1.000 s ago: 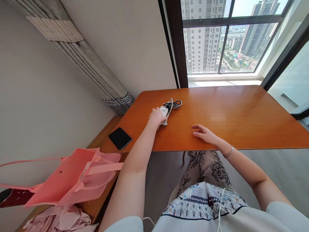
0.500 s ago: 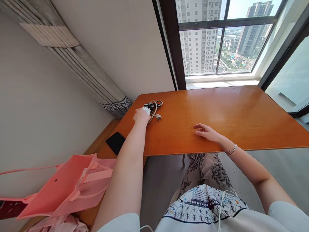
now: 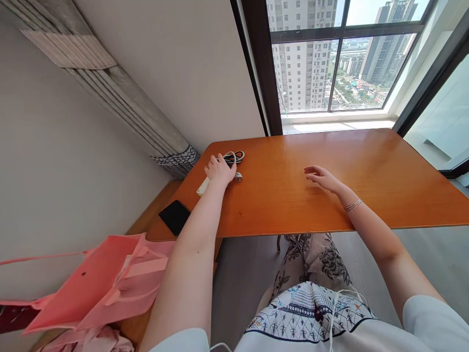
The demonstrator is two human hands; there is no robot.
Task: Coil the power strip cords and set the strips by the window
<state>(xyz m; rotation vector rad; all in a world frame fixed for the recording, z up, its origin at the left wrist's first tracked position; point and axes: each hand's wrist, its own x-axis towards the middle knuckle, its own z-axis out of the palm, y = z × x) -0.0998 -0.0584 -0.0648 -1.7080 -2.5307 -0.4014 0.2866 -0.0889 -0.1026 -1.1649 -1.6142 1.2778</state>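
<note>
My left hand (image 3: 220, 171) is over the far left part of the wooden table, with its fingers spread and its back to me. Beneath it, partly covered, lies a white power strip (image 3: 202, 187) whose near end sticks out beside the wrist. Coiled black and white cables (image 3: 237, 157) rest just beyond my fingers. A white plug (image 3: 238, 177) is to the right of the thumb. My right hand (image 3: 323, 178) hovers over the middle of the table, its fingers loosely stretched, holding nothing.
The wooden table (image 3: 274, 205) stretches ahead toward a window (image 3: 339, 73). A black flat device (image 3: 175, 217) lies at its left edge. Lower left stands a pink bag (image 3: 91, 278) with pink cloth (image 3: 88, 341) below it. A tied curtain (image 3: 142, 112) hangs by the wall.
My left hand has come off the white strip's end and shifted over it, fingers now spread, showing the strip's near end. My right hand has moved farther forward and slightly right.
</note>
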